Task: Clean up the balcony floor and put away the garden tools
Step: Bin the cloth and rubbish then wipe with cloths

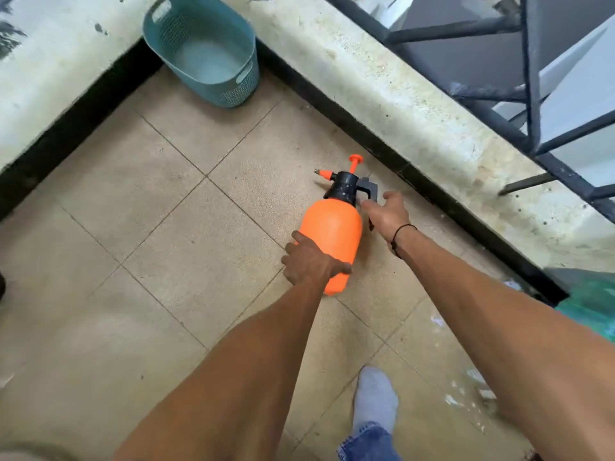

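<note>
orange plastic pressure sprayer with black pump head [332, 234] held above tiled floor, long axis pointing away toward teal plastic basket [203, 51]. left hand [311, 261] gripping its base; right hand [387, 212] loose-fingered beside black handle, nearer.

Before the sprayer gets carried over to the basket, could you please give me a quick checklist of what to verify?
1. Left hand grips the orange sprayer body: ok.
2. Right hand closed on the black handle: not ok, fingers only reaching beside it.
3. Teal basket in the corner looks to have room inside: ok.
4. Tiled floor between sprayer and basket free of obstacles: ok.
5. Sprayer cap tight, no leak: cannot tell.
6. Floor clean: not ok, white debris lies near the socked foot.
</note>
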